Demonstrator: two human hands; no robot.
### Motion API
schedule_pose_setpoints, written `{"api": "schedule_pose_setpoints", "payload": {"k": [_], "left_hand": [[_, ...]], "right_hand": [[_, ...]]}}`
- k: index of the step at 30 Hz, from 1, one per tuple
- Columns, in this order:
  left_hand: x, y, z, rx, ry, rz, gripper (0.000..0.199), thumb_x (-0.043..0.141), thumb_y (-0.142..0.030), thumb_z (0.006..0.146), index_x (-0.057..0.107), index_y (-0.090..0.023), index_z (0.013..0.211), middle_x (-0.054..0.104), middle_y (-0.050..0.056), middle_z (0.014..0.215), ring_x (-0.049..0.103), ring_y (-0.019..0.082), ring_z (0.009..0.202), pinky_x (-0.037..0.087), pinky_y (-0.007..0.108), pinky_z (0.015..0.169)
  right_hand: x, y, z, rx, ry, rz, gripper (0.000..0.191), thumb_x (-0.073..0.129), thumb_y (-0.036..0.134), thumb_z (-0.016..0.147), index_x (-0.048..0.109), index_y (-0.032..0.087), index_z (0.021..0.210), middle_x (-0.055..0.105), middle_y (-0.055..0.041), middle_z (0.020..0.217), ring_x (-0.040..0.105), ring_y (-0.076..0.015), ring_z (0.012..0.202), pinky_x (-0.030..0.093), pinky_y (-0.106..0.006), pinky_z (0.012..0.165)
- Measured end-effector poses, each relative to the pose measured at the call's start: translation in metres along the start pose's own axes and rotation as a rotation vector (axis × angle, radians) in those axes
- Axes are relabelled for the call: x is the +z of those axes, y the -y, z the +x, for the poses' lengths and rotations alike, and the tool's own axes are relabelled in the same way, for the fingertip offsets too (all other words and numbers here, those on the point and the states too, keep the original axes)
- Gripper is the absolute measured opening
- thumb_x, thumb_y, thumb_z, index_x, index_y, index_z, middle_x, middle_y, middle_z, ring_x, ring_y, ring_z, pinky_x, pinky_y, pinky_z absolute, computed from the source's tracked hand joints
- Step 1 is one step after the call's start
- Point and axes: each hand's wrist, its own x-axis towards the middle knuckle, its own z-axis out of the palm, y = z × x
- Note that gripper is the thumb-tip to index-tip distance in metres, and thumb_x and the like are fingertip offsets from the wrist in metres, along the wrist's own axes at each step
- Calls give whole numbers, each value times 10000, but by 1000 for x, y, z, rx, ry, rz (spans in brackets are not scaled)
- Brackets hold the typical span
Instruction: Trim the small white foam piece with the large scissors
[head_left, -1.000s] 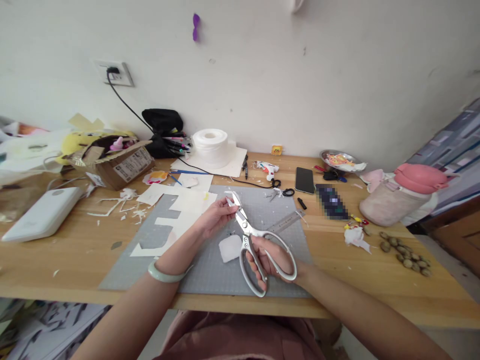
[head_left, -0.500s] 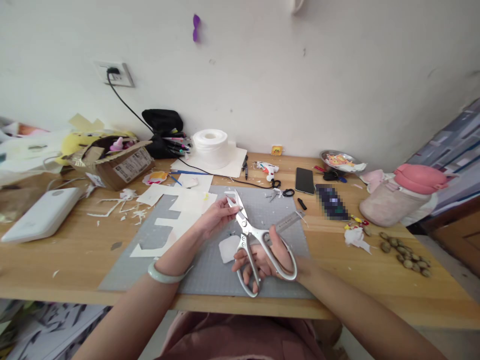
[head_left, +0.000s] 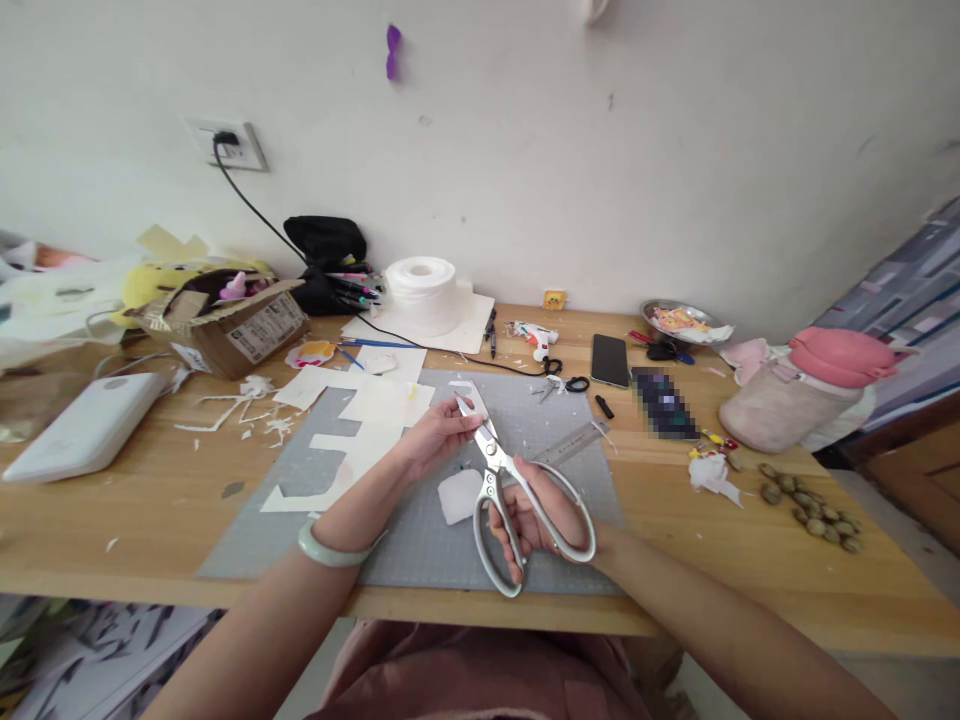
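Note:
My right hand (head_left: 551,505) has its thumb and fingers through the handles of large silver scissors (head_left: 491,452), whose blades point away over the grey cutting mat (head_left: 420,560). Close to the blades, my left hand (head_left: 435,435) pinches a small piece of white paper (head_left: 462,386); its fingertips partly cover it. A white rounded pad (head_left: 458,497) lies on the mat beside the scissors. Left of my left hand is a cut sheet of cream paper (head_left: 367,437). Past my right hand, a metal ruler (head_left: 574,441) rests on the mat.
Behind the mat stand a white roll (head_left: 421,300), a glue gun (head_left: 538,340) and small black-handled scissors (head_left: 576,384). A phone (head_left: 610,360), a pink-lidded bottle (head_left: 810,390) and several nuts (head_left: 817,510) lie right. Left are a cardboard box (head_left: 232,325) and a white device (head_left: 86,428).
My right hand's fingers have curled in around the scissor handle, and the blades look closer together. My left hand keeps its place at the paper.

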Motion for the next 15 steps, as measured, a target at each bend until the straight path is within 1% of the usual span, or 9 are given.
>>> {"api": "schedule_pose_setpoints", "payload": {"k": [1,4,6,7,9,11,13,15], "left_hand": [[0,0,0,-1,3,0,209,773,-88,596,608,-111,721,607,-5,642,571,83,597,468,179,606],[0,-1,0,-5,11,1,205,775,-94,594,618,-109,726,615,3,657,576,91,606,473,187,615],[0,-1,0,-9,13,4,198,771,-94,599,622,-104,729,620,11,665,579,95,611,475,191,619],[-1,-1,0,-10,14,3,195,769,-93,602,622,-102,729,619,13,665,578,95,609,475,191,616],[-1,-1,0,-8,11,-5,197,769,-87,601,621,-100,729,615,13,659,573,92,601,472,188,605],[-1,-1,1,-3,1,-15,207,771,-78,594,621,-97,735,612,13,659,570,91,596,470,186,596],[-1,-1,2,1,-16,-19,211,770,-73,593,623,-95,744,613,14,663,573,92,600,470,186,601],[-1,-1,2,11,-33,-21,194,763,-76,605,625,-98,740,618,13,665,577,94,605,471,188,610]], "right_hand": [[1,0,-1,-6,-5,-2,331,524,318,880,515,153,1166,544,-81,1150,566,-190,974,490,-395,815],[3,0,-5,-27,-21,-9,336,523,319,880,512,153,1172,538,-84,1162,562,-196,987,487,-404,822],[4,-1,-7,-39,-30,-13,327,512,339,885,525,143,1146,561,-81,1112,580,-181,931,501,-375,782],[5,-1,-9,-44,-33,-15,338,489,379,890,542,125,1108,586,-80,1046,596,-168,858,511,-342,726],[6,-2,-10,-55,-35,-18,465,397,508,895,573,89,991,616,-70,855,591,-137,655,491,-268,565],[7,-1,-11,-65,-32,-21,625,275,628,872,577,82,896,592,-53,693,536,-115,502,430,-234,452],[7,-1,-9,-76,-27,-21,709,193,692,843,570,93,878,561,-36,631,500,-105,452,409,-228,432],[8,-2,-6,-86,-20,-21,780,133,744,804,566,101,893,533,-23,607,484,-102,440,412,-234,440]]}}
